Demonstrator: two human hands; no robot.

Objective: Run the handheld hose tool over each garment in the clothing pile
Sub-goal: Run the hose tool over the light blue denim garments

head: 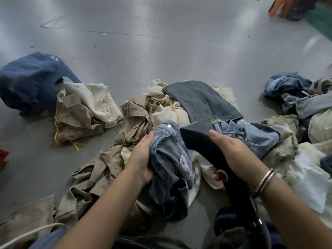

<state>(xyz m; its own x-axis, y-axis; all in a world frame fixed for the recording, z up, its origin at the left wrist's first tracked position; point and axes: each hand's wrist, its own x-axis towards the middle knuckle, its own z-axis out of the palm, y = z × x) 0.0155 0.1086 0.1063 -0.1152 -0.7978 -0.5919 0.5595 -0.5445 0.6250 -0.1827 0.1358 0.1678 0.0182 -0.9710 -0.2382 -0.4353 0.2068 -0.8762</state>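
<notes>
Left hand (142,155) clutching bunched grey-blue jeans (168,159); right hand (231,150) wrapped round black hose tool (203,139), nozzle touching those jeans. Underneath, clothing pile (143,112) of beige and denim on grey floor (161,42). Left of pile, navy garment (28,81).

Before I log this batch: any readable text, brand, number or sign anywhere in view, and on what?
None can be read.
Paper tag on the beige garment at left: print too blurred to read.
Pale emblem on the navy garment: shape only, no legible letters.
Red mark on the hose tool: no text visible.
</notes>
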